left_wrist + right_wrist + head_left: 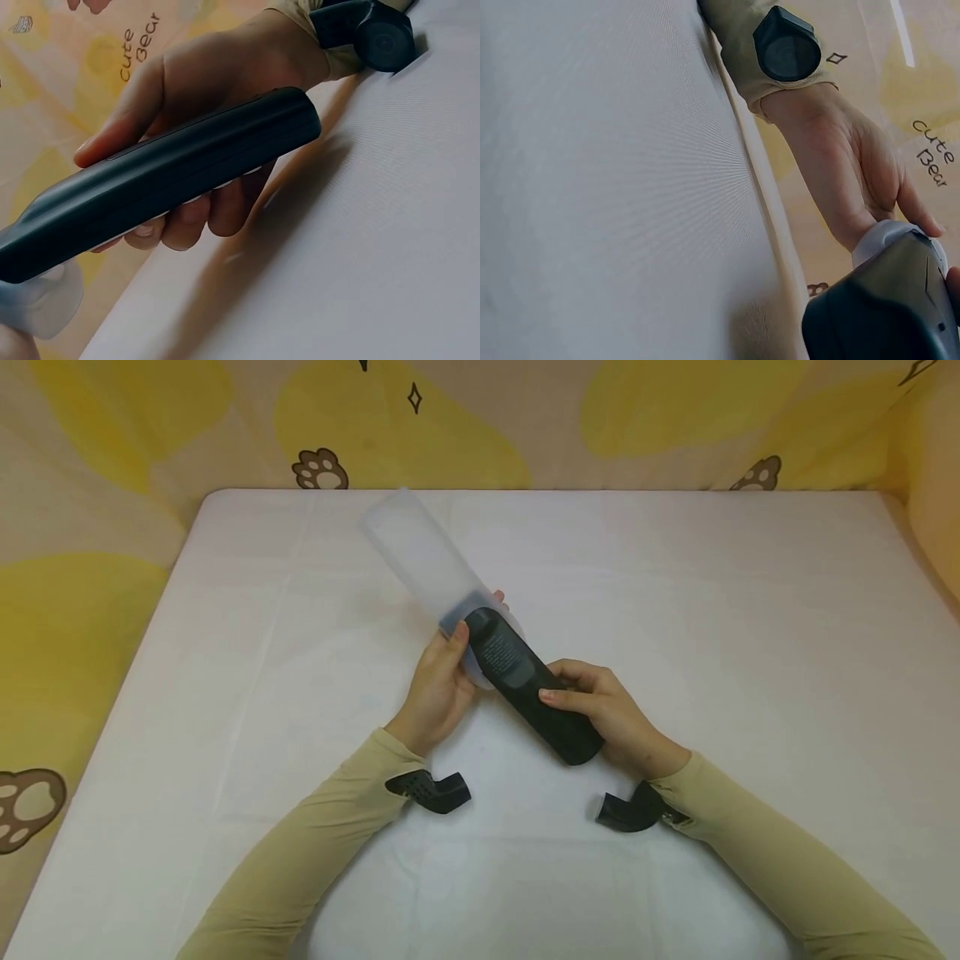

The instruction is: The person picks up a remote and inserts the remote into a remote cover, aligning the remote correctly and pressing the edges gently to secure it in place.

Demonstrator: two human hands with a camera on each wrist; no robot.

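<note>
A long dark-green, nearly black device [536, 693] with a small-print label lies aslant between the two hands. At its upper end is a translucent plastic case [423, 552], rectangular and long, with a rounded rim [885, 238] by the device's head. My left hand [442, 681] grips the case at this joint, thumb on top near the device's head, other fingers mostly hidden behind. My right hand [600, 702] holds the device's lower body, thumb above. In the left wrist view, the right hand's fingers [187, 221] curl beneath the dark body [172, 172].
The hands work over a white-covered table [750, 610]. A yellow patterned cloth [480, 418] hangs along its back and sides. Black camera mounts stick out from the left wrist [435, 792] and the right wrist [633, 810], below the device.
</note>
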